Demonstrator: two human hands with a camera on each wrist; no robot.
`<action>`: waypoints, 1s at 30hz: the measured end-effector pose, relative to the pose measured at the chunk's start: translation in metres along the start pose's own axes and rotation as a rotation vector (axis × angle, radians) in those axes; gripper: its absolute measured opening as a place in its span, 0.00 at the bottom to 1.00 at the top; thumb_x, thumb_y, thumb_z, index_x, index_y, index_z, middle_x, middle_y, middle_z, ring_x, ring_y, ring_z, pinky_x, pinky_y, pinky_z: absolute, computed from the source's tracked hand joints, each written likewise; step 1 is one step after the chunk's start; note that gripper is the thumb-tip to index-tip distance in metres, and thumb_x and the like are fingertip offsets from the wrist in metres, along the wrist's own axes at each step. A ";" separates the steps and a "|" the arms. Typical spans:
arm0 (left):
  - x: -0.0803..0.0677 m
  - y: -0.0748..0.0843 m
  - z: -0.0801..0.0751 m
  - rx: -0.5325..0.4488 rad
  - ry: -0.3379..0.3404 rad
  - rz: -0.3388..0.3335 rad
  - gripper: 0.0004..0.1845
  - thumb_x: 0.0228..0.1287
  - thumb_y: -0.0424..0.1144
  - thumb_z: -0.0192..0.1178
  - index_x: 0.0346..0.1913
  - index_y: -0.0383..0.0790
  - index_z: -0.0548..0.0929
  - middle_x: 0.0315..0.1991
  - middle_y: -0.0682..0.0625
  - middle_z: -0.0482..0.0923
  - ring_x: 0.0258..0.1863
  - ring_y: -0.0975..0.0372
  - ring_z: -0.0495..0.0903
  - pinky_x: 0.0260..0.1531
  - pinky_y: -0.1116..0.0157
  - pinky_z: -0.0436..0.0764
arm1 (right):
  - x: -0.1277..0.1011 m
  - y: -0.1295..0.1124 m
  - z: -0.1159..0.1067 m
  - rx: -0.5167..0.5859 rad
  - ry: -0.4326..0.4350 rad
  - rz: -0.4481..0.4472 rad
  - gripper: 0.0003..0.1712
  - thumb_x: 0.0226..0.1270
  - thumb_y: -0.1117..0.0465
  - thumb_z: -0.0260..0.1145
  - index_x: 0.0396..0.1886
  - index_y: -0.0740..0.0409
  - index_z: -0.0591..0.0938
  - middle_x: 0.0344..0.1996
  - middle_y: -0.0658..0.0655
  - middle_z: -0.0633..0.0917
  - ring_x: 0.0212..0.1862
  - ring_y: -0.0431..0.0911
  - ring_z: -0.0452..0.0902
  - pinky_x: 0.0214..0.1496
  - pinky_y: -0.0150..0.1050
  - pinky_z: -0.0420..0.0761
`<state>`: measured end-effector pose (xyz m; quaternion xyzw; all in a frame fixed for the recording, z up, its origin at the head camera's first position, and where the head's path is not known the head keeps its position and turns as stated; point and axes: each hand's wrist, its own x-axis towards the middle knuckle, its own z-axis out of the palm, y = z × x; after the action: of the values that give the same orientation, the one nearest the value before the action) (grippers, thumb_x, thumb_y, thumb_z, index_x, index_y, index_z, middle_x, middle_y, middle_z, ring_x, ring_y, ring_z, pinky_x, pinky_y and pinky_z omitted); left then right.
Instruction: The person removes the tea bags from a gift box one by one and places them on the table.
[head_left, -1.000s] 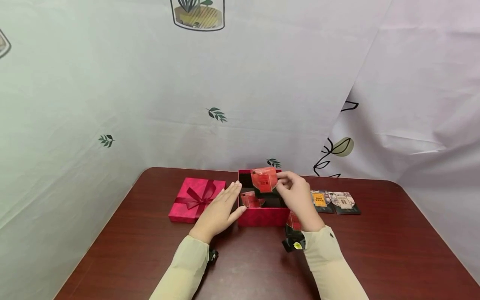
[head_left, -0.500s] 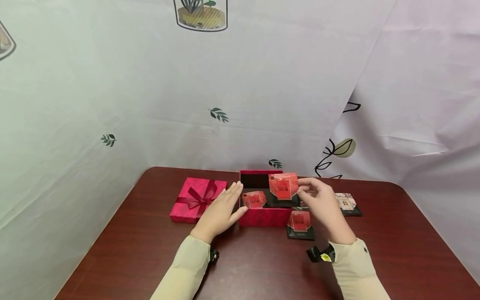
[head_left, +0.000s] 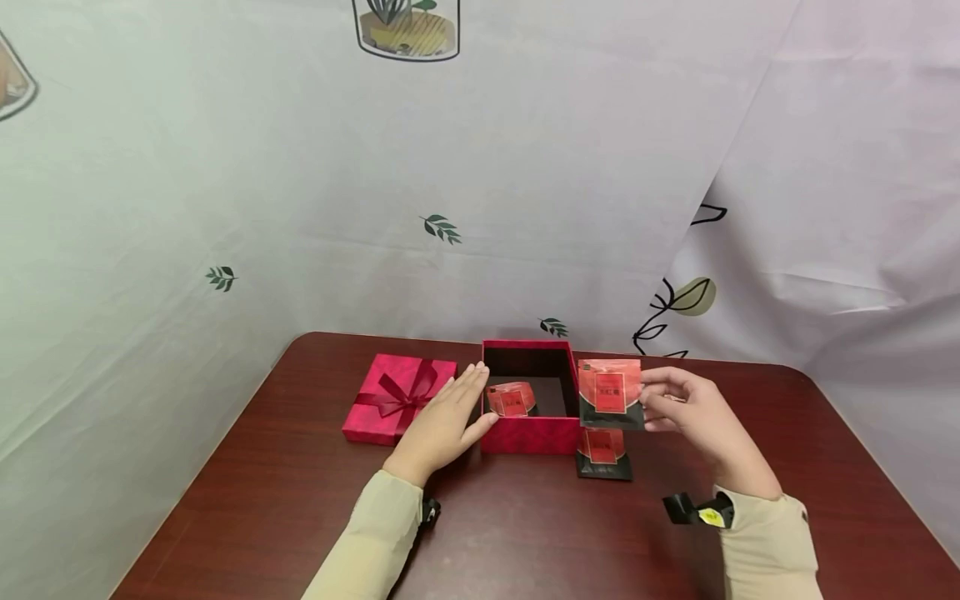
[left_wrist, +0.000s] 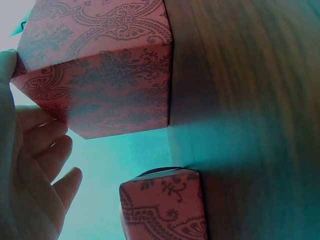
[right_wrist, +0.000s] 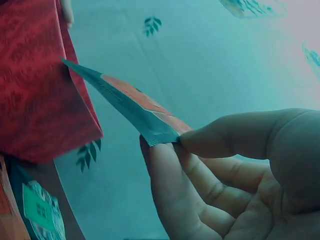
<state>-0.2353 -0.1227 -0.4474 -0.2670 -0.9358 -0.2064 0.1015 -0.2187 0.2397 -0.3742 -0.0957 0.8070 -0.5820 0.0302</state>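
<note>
Fingers of right hand (head_left: 693, 412) pinch red-and-black sachet (head_left: 611, 393) by its edge, held upright just right of open red box (head_left: 529, 435). Left hand (head_left: 442, 421) flat, fingers straight, against box's left wall. Second sachet (head_left: 511, 399) inside box, third sachet (head_left: 603, 453) on table (head_left: 262, 500) by box. Ribboned lid (head_left: 397, 397) left of hand.

Left wrist: straight fingers (left_wrist: 47, 137) touch patterned box wall (left_wrist: 105, 85).

Right wrist: thumb and fingertips (right_wrist: 165, 165) nip sachet corner (right_wrist: 130, 107) beside box (right_wrist: 35, 80).

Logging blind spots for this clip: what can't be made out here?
- Print on the held packet: too small in the head view, edge-on in the right wrist view.
- Box floor: partly hidden by its near wall, head view.
- Packet on the table: top covered by the held packet.
- Left hand palm: faces away, head view.
</note>
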 end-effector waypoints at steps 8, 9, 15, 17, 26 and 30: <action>0.000 0.001 0.000 -0.002 -0.003 -0.012 0.39 0.75 0.56 0.54 0.78 0.36 0.61 0.79 0.44 0.57 0.79 0.54 0.54 0.76 0.52 0.57 | -0.001 0.009 -0.019 -0.040 -0.019 0.057 0.24 0.72 0.70 0.60 0.63 0.79 0.70 0.35 0.54 0.85 0.32 0.44 0.84 0.37 0.39 0.88; 0.000 0.002 0.000 -0.001 -0.003 -0.014 0.39 0.75 0.56 0.54 0.78 0.36 0.61 0.79 0.44 0.57 0.79 0.54 0.54 0.76 0.52 0.56 | -0.001 0.010 -0.021 -0.046 -0.025 0.064 0.24 0.72 0.70 0.60 0.63 0.79 0.70 0.35 0.55 0.85 0.32 0.44 0.84 0.37 0.39 0.88; 0.000 0.002 0.001 0.003 -0.002 -0.007 0.39 0.75 0.57 0.54 0.78 0.36 0.61 0.79 0.44 0.57 0.79 0.55 0.53 0.76 0.52 0.57 | -0.002 0.024 -0.033 -0.062 -0.068 0.113 0.24 0.72 0.71 0.59 0.62 0.83 0.69 0.35 0.56 0.86 0.32 0.44 0.85 0.36 0.41 0.89; 0.001 0.002 0.001 0.006 -0.003 -0.003 0.39 0.75 0.57 0.54 0.78 0.36 0.61 0.79 0.44 0.57 0.79 0.55 0.53 0.76 0.52 0.56 | -0.003 0.028 -0.037 -0.070 -0.082 0.132 0.24 0.72 0.72 0.59 0.62 0.84 0.68 0.36 0.56 0.86 0.32 0.44 0.84 0.36 0.41 0.89; 0.001 0.001 0.000 0.008 -0.002 0.001 0.39 0.75 0.57 0.54 0.78 0.36 0.60 0.79 0.43 0.57 0.79 0.55 0.53 0.76 0.52 0.56 | -0.004 0.043 -0.049 -0.125 -0.109 0.224 0.23 0.70 0.72 0.58 0.59 0.86 0.68 0.32 0.55 0.84 0.30 0.43 0.81 0.34 0.40 0.88; 0.000 0.000 0.000 0.007 -0.004 -0.003 0.39 0.75 0.57 0.53 0.79 0.36 0.60 0.79 0.43 0.57 0.79 0.54 0.53 0.76 0.52 0.56 | -0.002 0.051 -0.052 -0.103 -0.143 0.255 0.23 0.69 0.72 0.58 0.59 0.87 0.67 0.31 0.53 0.82 0.29 0.42 0.78 0.34 0.39 0.88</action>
<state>-0.2353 -0.1234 -0.4472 -0.2658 -0.9371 -0.2028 0.1005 -0.2309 0.3038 -0.4057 -0.0351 0.8372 -0.5230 0.1560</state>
